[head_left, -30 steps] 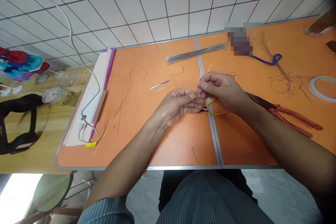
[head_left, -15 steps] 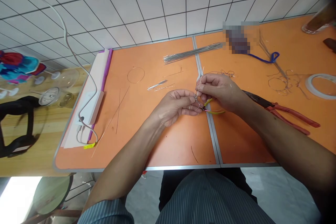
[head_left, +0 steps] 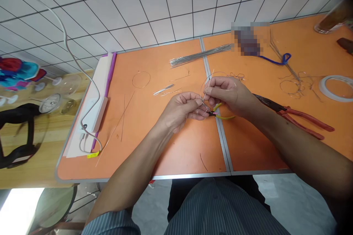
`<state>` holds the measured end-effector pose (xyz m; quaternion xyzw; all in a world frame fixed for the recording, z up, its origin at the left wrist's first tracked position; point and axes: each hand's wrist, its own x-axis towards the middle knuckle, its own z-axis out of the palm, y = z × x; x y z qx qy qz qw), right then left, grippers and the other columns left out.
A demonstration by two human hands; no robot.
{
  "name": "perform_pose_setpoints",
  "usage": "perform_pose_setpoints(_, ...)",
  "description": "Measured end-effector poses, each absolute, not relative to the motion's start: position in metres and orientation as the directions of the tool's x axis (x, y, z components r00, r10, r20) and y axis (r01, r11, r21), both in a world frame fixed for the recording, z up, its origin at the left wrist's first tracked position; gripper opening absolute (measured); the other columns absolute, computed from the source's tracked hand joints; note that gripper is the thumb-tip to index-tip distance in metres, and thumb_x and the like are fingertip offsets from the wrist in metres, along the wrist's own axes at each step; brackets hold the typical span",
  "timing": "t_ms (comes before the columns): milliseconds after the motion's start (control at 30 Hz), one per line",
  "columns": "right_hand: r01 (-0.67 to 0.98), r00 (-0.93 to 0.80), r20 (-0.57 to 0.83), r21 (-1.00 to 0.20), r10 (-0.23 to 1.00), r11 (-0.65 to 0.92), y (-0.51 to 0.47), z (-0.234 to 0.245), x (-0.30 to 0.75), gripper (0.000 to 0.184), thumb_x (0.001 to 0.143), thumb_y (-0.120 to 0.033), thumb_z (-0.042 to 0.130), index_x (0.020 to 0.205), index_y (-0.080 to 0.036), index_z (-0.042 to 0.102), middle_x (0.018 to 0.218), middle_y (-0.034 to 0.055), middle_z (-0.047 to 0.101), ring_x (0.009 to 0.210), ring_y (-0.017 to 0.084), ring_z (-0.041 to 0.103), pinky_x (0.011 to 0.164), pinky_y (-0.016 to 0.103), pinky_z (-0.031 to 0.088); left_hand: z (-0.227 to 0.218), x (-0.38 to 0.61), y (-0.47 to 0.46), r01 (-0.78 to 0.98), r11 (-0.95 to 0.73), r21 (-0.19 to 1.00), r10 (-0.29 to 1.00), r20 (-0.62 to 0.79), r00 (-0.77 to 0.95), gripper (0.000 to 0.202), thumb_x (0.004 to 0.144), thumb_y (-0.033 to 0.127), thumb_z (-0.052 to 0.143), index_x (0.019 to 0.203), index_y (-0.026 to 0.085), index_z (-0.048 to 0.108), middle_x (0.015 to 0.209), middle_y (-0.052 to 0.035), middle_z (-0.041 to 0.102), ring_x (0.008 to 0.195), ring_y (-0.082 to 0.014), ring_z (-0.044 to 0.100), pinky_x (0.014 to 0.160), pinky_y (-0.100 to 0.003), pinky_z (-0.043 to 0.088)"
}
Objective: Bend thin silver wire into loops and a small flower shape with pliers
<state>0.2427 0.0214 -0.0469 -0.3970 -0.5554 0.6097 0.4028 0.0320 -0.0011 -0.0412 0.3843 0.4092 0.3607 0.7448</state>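
Observation:
My left hand (head_left: 182, 109) and my right hand (head_left: 224, 95) meet at the middle of the orange table, and both pinch a thin silver wire (head_left: 209, 89). That wire rises between my fingertips and curves into a loop behind my right hand. Small yellow-handled pliers (head_left: 224, 117) lie under my right hand, with their dark jaws (head_left: 212, 114) close to my left fingertips. I cannot tell whether either hand grips them. Red-handled pliers (head_left: 302, 122) lie to the right of my right forearm.
A bundle of straight wires (head_left: 201, 55), a wire ring (head_left: 141, 79) and loose wire pieces lie beyond my hands. Tangled wire (head_left: 293, 85), a blue cord (head_left: 275, 59) and a tape roll (head_left: 335, 88) are at right. A white power strip (head_left: 96, 114) sits at left.
The whole scene has shifted slightly left in view. My hands have drawn a little closer together, and more of the wire loop now shows above my right hand.

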Motion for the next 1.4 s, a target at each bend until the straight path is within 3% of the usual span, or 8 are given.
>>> perform_pose_setpoints(200,-0.042,-0.393,-0.058,-0.996,0.918,-0.081,0.024,-0.046,0.243,0.016,0.094,-0.035,0.077,0.09,-0.021,0.071,0.088,0.0021,0.076,0.07,0.013,0.065,0.067,0.028,0.054,-0.039,0.032,0.0,-0.219,0.47,0.855,0.848,-0.368,0.382,0.016,0.083,0.022,0.086,0.085,0.013,0.073,0.075,-0.0071,0.08,0.062,-0.0166,0.078,0.061,-0.024,0.064)
perform_pose_setpoints(333,0.326,-0.361,-0.066,-0.943,0.93,0.06,0.024,-0.035,0.255,0.021,0.093,-0.038,0.076,0.108,-0.022,0.075,0.093,0.0043,0.077,0.081,0.02,0.07,0.076,0.035,0.056,-0.038,0.026,0.007,-0.244,0.44,0.864,0.874,-0.349,0.339,0.019,0.08,0.024,0.087,0.084,0.014,0.071,0.075,-0.0052,0.079,0.061,-0.0141,0.076,0.056,-0.02,0.059)
perform_pose_setpoints(467,0.716,-0.537,-0.01,-0.535,0.844,0.449,0.01,-0.029,0.27,0.032,0.093,-0.04,0.077,0.12,-0.023,0.078,0.111,0.0085,0.077,0.099,0.028,0.071,0.079,0.037,0.049,-0.037,0.019,0.014,-0.267,0.422,0.866,0.894,-0.349,0.28,0.021,0.078,0.024,0.088,0.083,0.015,0.069,0.076,-0.0044,0.079,0.061,-0.0128,0.075,0.058,-0.02,0.059)
perform_pose_setpoints(633,0.733,-0.671,-0.015,-0.16,0.741,0.661,-0.013,-0.047,0.282,0.027,0.095,-0.033,0.077,0.119,-0.021,0.076,0.124,0.013,0.074,0.1,0.03,0.069,0.073,0.037,0.041,-0.036,0.015,0.016,-0.321,0.402,0.858,0.901,-0.308,0.305,0.022,0.08,0.026,0.089,0.086,0.015,0.071,0.078,-0.0043,0.08,0.065,-0.0137,0.076,0.06,-0.021,0.059)
perform_pose_setpoints(800,0.674,-0.735,0.071,0.173,0.674,0.718,-0.023,-0.07,0.282,0.008,0.102,-0.021,0.063,0.101,-0.016,0.07,0.099,0.0109,0.069,0.087,0.028,0.063,0.073,0.041,0.036,-0.037,0.013,0.015,-0.396,0.404,0.824,0.885,-0.243,0.397,0.026,0.08,0.029,0.091,0.086,0.015,0.07,0.081,-0.0047,0.08,0.068,-0.0145,0.077,0.058,-0.02,0.057)
perform_pose_setpoints(1067,0.685,-0.719,0.169,0.332,0.674,0.648,-0.031,-0.082,0.281,0.013,0.097,-0.012,0.058,0.087,-0.019,0.062,0.085,0.0082,0.062,0.076,0.027,0.057,0.069,0.042,0.031,-0.032,0.011,0.016,-0.449,0.448,0.773,0.85,-0.212,0.483,0.026,0.082,0.026,0.091,0.083,0.014,0.068,0.081,-0.0054,0.078,0.069,-0.0143,0.078,0.057,-0.019,0.058)
perform_pose_setpoints(1233,0.79,-0.612,0.281,0.224,0.739,0.57,-0.031,-0.091,0.288,0.017,0.101,-0.015,0.052,0.088,-0.019,0.062,0.082,0.0101,0.064,0.074,0.028,0.059,0.067,0.041,0.035,-0.033,0.011,0.016,-0.486,0.458,0.745,0.849,-0.203,0.488,0.022,0.085,0.023,0.088,0.084,0.014,0.068,0.085,-0.0072,0.08,0.069,-0.0138,0.077,0.057,-0.02,0.058)
perform_pose_setpoints(1400,0.812,-0.195,0.187,-0.52,0.963,0.266,-0.026,-0.072,0.284,0.016,0.108,-0.031,0.046,0.1,-0.023,0.058,0.091,0.0077,0.071,0.079,0.026,0.067,0.071,0.038,0.046,-0.031,0.013,0.013,-0.527,0.475,0.705,0.855,-0.227,0.466,0.018,0.086,0.017,0.085,0.084,0.014,0.068,0.113,-0.0121,0.084,0.072,-0.0128,0.078,0.059,-0.021,0.058)
